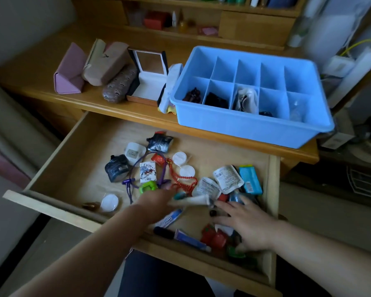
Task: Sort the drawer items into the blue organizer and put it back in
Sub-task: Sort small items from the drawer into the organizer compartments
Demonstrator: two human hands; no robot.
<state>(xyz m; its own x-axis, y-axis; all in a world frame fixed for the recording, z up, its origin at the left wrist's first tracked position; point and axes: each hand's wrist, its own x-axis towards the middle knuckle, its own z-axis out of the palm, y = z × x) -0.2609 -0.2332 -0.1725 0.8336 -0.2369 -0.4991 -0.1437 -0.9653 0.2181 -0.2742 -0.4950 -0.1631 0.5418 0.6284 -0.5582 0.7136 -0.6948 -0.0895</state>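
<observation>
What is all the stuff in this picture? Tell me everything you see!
organizer: one, blue, on the desk, a few front compartments filled
drawer: one, wooden, pulled open
black pouches: two, in the drawer's back left
round white lids: about four, scattered in the drawer
purple cord: one, mid drawer
green ring: one, beside the cord
red beads: one string, mid drawer
white sachets: two, right side
blue packet: one, far right
glasses cases: three, pink, beige, brown, on the desk
open box: one, black and white, on the desk
left hand: blurred, over the drawer's middle
right hand: fingers spread on items at the front right
</observation>
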